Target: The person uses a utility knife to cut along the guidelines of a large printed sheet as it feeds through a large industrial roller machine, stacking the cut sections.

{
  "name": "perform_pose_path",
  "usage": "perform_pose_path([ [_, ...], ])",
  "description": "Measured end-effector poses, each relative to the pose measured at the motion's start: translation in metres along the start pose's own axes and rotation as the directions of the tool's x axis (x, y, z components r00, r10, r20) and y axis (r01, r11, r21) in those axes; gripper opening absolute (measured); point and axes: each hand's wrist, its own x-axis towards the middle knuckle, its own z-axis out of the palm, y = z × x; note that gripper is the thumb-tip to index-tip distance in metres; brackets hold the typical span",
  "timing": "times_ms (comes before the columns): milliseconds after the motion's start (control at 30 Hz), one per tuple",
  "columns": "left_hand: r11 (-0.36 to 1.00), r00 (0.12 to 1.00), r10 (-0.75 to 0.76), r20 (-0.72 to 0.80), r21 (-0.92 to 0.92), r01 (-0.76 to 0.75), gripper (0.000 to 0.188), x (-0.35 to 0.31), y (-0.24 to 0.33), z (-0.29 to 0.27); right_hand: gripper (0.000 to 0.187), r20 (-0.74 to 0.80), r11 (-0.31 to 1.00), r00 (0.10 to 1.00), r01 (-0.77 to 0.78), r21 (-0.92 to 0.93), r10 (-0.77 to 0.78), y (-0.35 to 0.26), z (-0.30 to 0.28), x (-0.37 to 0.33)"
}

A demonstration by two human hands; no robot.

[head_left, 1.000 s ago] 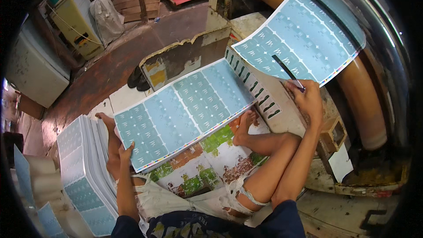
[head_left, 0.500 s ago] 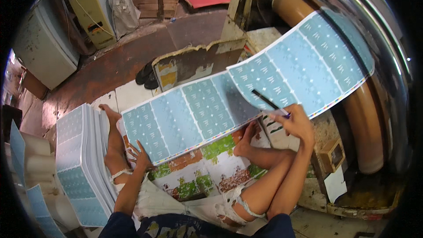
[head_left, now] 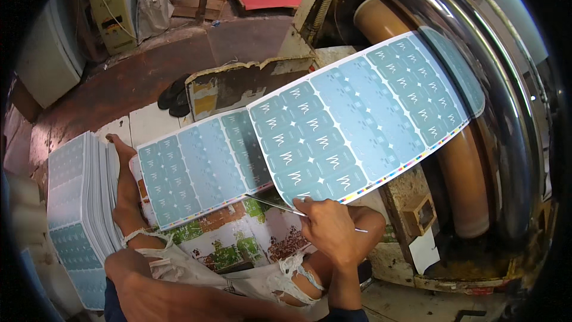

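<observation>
My right hand is closed at the near edge of a long printed sheet in teal and pale blue. A thin, dark-to-silver rod is also in its fingers, sticking out on both sides. The sheet's far end runs under a shiny metal roller. Its free end hangs over another printed sheet, which lies across a paint-worn board between my legs. My left forearm crosses low in front of me; the left hand is out of view.
A thick stack of printed sheets stands at my left. The machine's brown roller and a small wooden box are at the right. A worn panel stands beyond the sheets, with dark sandals beside it.
My right hand has moved left and nearer to me, and the upper sheet now reaches farther over the lower one. My left hand has left the lower sheet and gone from view.
</observation>
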Motion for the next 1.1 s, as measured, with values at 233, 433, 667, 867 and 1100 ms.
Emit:
perform_pose_path([
  [233,0.978,0.980,0.194,0.051,0.071,-0.197,0.051,0.041,-0.001,0.022,0.043,-0.089,0.989,0.994,-0.050,0.139,0.062,0.025,0.013,-0.036],
  [433,0.980,0.984,0.177,-0.020,0.095,-0.175,0.034,0.029,0.014,-0.015,0.053,-0.149,0.961,0.988,0.078,0.264,-0.039,-0.018,0.055,-0.019],
  [667,0.831,0.694,-0.330,-0.639,0.152,0.536,0.072,0.003,-0.086,-0.007,0.066,-0.237,0.958,0.970,0.120,0.260,-0.058,0.001,0.069,-0.036],
  [867,-0.048,0.193,-0.978,0.078,-0.987,0.153,0.044,-0.188,-0.176,0.061,0.062,-0.165,0.948,0.984,0.110,0.299,-0.063,-0.054,0.083,-0.022],
  [1100,-0.126,0.100,-0.977,0.190,-0.886,0.446,0.039,-0.193,-0.154,0.086,0.045,0.067,0.662,0.963,0.127,0.739,-0.259,-0.015,0.089,-0.012],
])
